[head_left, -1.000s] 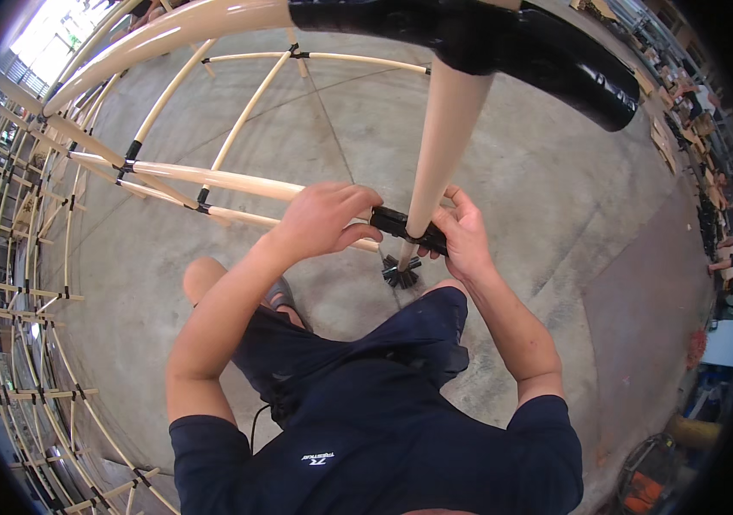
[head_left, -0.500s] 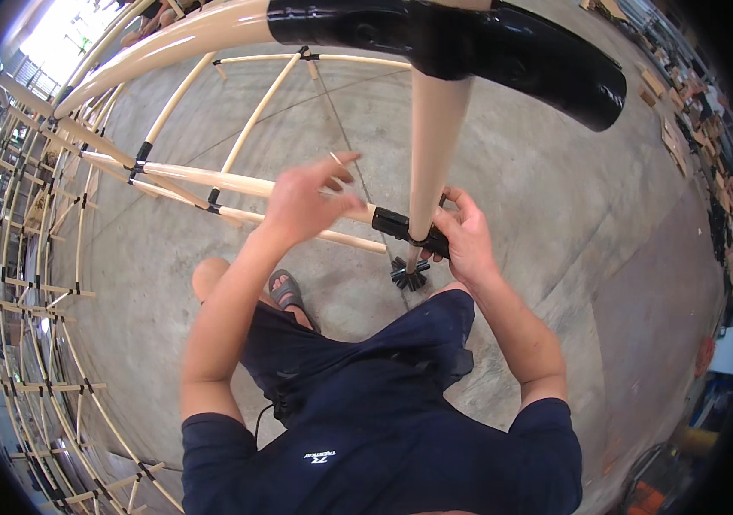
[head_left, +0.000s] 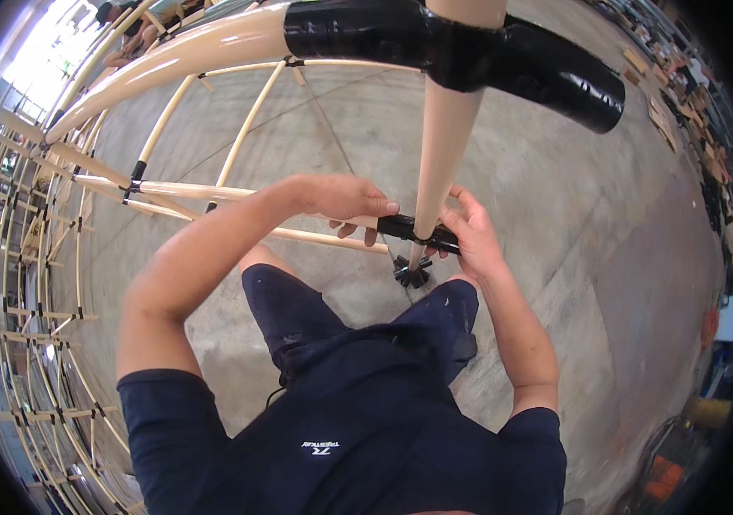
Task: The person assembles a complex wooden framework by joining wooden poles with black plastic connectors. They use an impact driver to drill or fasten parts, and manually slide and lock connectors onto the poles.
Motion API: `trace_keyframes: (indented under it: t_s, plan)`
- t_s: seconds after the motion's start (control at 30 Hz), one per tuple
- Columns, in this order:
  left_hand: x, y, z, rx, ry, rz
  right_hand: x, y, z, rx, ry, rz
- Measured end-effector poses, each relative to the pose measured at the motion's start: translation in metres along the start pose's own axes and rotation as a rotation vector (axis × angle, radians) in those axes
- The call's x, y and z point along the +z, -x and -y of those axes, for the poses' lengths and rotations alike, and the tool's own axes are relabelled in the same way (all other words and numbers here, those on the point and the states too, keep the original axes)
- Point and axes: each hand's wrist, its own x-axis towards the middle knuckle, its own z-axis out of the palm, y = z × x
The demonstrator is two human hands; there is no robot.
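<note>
A thick beige pipe [head_left: 445, 142] stands upright in front of me, passing through a large black pipe joint [head_left: 547, 73] near the top. Lower down, a smaller black pipe joint [head_left: 396, 226] crosses this upright. My left hand [head_left: 349, 202] is closed around the end of a horizontal beige pipe [head_left: 194, 190] where it meets the smaller joint, its thumb by the joint's edge. Just right of the upright, my right hand [head_left: 474, 232] grips the other end of that joint; some of its fingers are hidden behind the pipe and joint.
Black pieces in a star-like cluster [head_left: 412, 271] surround the upright's lower end. A lower beige pipe [head_left: 332, 240] runs beneath my left hand. Pipe frames [head_left: 31, 335] crowd the left side. Another person [head_left: 130, 34] is at the far upper left. Mixed materials [head_left: 684, 94] line the right edge.
My left hand has come down from above the horizontal pipe and closed on it beside the joint. My right hand stays at the joint. My left foot no longer shows.
</note>
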Motion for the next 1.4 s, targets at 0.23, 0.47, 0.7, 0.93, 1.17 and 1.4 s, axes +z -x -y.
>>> trace_keyframes:
  t_s: [0.23, 0.47, 0.7, 0.93, 1.17, 1.4]
  plan:
    - [-0.005, 0.009, -0.016, -0.035, 0.005, 0.047, 0.01, 0.017, 0.017, -0.003, 0.292, -0.181]
    - [-0.005, -0.003, 0.007, 0.105, 0.165, 0.084, 0.023, 0.021, -0.014, 0.023, -0.141, -0.331]
    - [-0.013, -0.001, 0.006, 0.129, 0.115, 0.12, 0.032, 0.022, -0.008, -0.136, 0.04, -0.382]
    - [-0.004, 0.012, 0.004, 0.071, 0.067, 0.046, 0.019, 0.024, 0.0, -0.119, 0.262, -0.218]
    - [0.0, 0.012, 0.007, 0.101, 0.092, -0.004, 0.032, 0.024, -0.022, -0.282, 0.244, -0.359]
    - [-0.002, 0.008, 0.008, 0.07, 0.056, -0.038, 0.017, 0.029, -0.002, -0.101, 0.493, -0.253]
